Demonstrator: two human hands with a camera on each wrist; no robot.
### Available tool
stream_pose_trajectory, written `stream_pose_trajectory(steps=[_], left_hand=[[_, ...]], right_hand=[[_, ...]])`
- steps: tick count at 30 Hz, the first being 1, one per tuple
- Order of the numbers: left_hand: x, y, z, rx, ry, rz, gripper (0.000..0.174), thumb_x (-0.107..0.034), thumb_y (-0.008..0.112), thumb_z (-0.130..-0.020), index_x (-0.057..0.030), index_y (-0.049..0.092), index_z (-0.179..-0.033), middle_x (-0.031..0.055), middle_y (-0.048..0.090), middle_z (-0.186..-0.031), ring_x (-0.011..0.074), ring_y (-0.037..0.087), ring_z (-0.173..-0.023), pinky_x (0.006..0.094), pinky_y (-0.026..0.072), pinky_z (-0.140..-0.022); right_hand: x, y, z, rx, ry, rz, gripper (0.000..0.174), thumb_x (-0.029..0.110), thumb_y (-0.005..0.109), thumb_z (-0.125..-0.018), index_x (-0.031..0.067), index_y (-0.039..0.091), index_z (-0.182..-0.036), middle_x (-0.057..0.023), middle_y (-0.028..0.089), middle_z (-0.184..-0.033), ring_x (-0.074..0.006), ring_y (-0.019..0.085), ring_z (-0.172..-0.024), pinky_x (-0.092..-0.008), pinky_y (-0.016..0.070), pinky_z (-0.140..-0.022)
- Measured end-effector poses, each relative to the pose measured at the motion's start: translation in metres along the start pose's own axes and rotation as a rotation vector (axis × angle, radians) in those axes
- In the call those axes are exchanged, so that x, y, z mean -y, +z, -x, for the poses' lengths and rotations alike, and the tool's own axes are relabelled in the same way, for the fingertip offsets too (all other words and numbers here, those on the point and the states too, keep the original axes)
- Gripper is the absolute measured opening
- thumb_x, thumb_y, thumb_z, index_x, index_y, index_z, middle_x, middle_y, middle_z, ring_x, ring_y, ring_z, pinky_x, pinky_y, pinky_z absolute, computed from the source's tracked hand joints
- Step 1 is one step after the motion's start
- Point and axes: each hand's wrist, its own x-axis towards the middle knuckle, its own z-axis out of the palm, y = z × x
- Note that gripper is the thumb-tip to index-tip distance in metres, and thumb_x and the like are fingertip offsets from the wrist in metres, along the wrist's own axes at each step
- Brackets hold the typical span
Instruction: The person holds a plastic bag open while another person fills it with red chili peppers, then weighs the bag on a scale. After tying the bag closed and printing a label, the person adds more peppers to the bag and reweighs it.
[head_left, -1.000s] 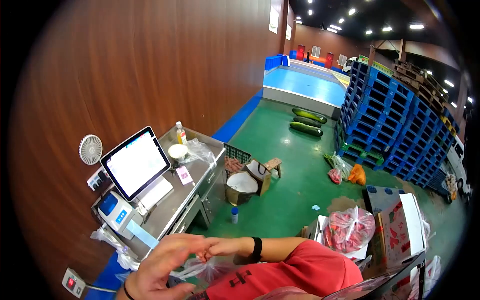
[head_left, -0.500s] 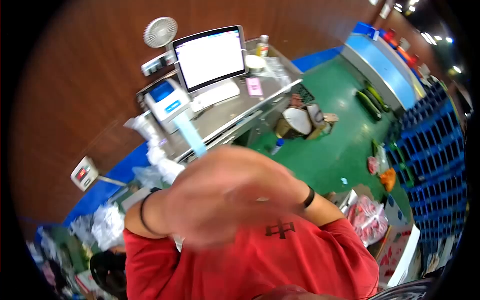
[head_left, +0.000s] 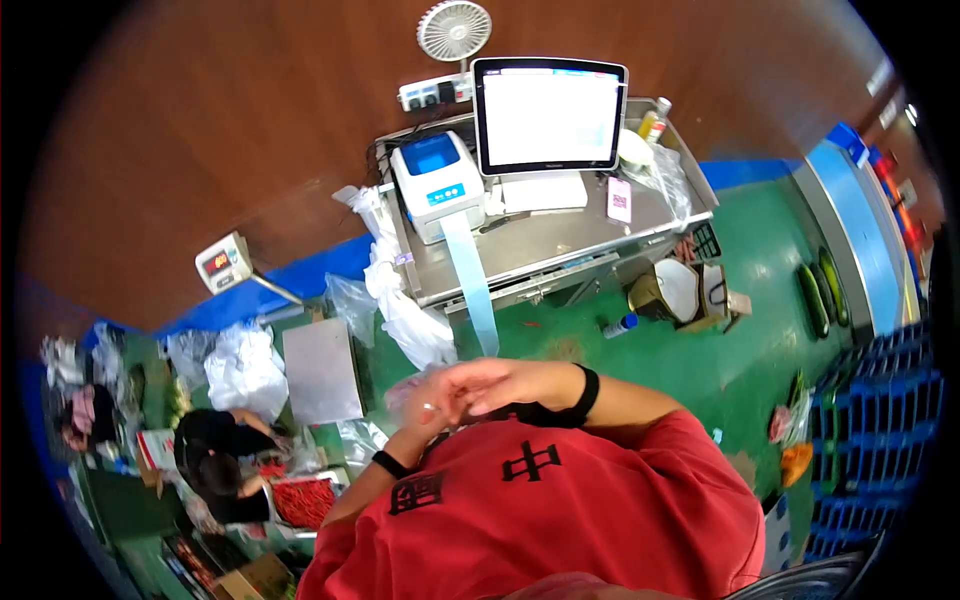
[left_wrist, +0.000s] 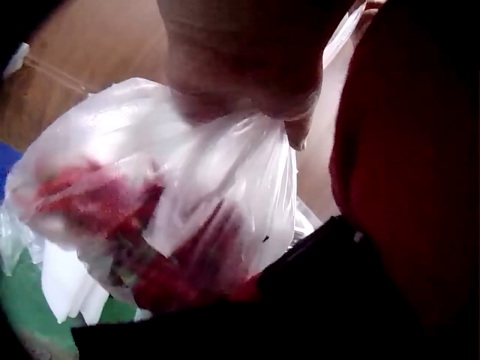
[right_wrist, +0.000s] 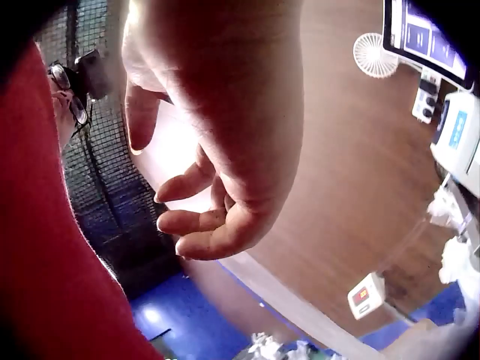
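A clear plastic bag (left_wrist: 165, 180) with red pieces inside fills much of the left wrist view. At its gathered top is my left hand (left_wrist: 240, 67), gripping the bunched plastic; its fingertips are mostly hidden. In the head view the left hand (head_left: 425, 412) is low before the red shirt, with part of the bag showing pinkish beside it. My right hand (head_left: 495, 384) overlaps the left from the right side. Loosely bent fingers of the right hand (right_wrist: 232, 157) show in the right wrist view, and nothing is visible in its grasp.
A metal counter (head_left: 545, 240) carries a monitor (head_left: 548, 115) and a label printer (head_left: 440, 185) with a long paper strip (head_left: 470, 285). Left of it stand a scale platform (head_left: 322, 370) and its display (head_left: 222, 264). A person in black (head_left: 215, 460) crouches by a tray of red chillies (head_left: 303, 502).
The head view has swung left and down, so the counter sits further right and the scale and the other person appear. My left hand, raised and large before, is now lower, near the right hand.
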Motion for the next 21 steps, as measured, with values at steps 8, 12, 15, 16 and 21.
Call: stream_pose_trajectory(steps=[8, 12, 15, 16, 21], left_hand=[[0.062, 0.048, 0.052, -0.387, -0.563, 0.001, 0.025, -0.025, 0.057, -0.076, -0.0055, 0.056, -0.092, 0.0174, 0.059, -0.077, 0.0342, 0.057, -0.071, 0.0396, 0.0439, -0.061], [0.054, 0.072, 0.079, -0.665, -0.879, 0.289, 0.022, -0.018, 0.06, -0.075, -0.0005, 0.057, -0.088, 0.0142, 0.058, -0.07, 0.02, 0.055, -0.061, 0.032, 0.0435, -0.058], [0.045, 0.104, 0.092, -0.893, -1.061, 0.315, 0.023, -0.02, 0.059, -0.074, -0.0017, 0.058, -0.087, 0.009, 0.059, -0.07, 0.0163, 0.053, -0.06, 0.0317, 0.0435, -0.056], [0.033, 0.103, 0.093, -0.91, -1.192, 0.373, 0.023, -0.02, 0.059, -0.074, -0.002, 0.058, -0.088, 0.01, 0.06, -0.071, 0.0165, 0.054, -0.061, 0.032, 0.044, -0.057], [0.017, 0.119, 0.111, -1.153, -1.29, 0.484, 0.017, -0.019, 0.059, -0.076, -0.0046, 0.055, -0.082, 0.0025, 0.054, -0.07, 0.0121, 0.048, -0.067, 0.0292, 0.0407, -0.062]], right_hand=[[-0.032, -0.166, -0.056, -0.452, -0.072, 0.572, 0.021, 0.009, 0.058, -0.073, 0.0036, 0.051, -0.092, -0.0037, 0.054, -0.082, -0.011, 0.051, -0.074, -0.026, 0.0432, -0.067], [-0.067, -0.309, -0.06, -1.012, -0.355, 0.395, 0.012, 0.01, 0.056, -0.076, 0.0091, 0.049, -0.086, 0.0, 0.049, -0.073, -0.0089, 0.046, -0.063, -0.024, 0.0405, -0.057], [-0.073, -0.358, -0.068, -1.217, -0.345, 0.287, 0.013, 0.006, 0.059, -0.07, 0.0076, 0.048, -0.078, 0.0001, 0.049, -0.07, -0.011, 0.045, -0.06, -0.0255, 0.0392, -0.052], [-0.086, -0.379, -0.066, -0.982, -0.227, -0.079, 0.007, 0.01, 0.055, -0.073, 0.0085, 0.05, -0.076, -0.0011, 0.051, -0.072, -0.0121, 0.048, -0.061, -0.0276, 0.0401, -0.051], [-0.067, -0.342, -0.071, -0.876, -0.03, -0.208, 0.022, 0.022, 0.049, -0.08, 0.0026, 0.053, -0.09, -0.0074, 0.054, -0.084, -0.02, 0.053, -0.074, -0.0341, 0.0448, -0.066]])
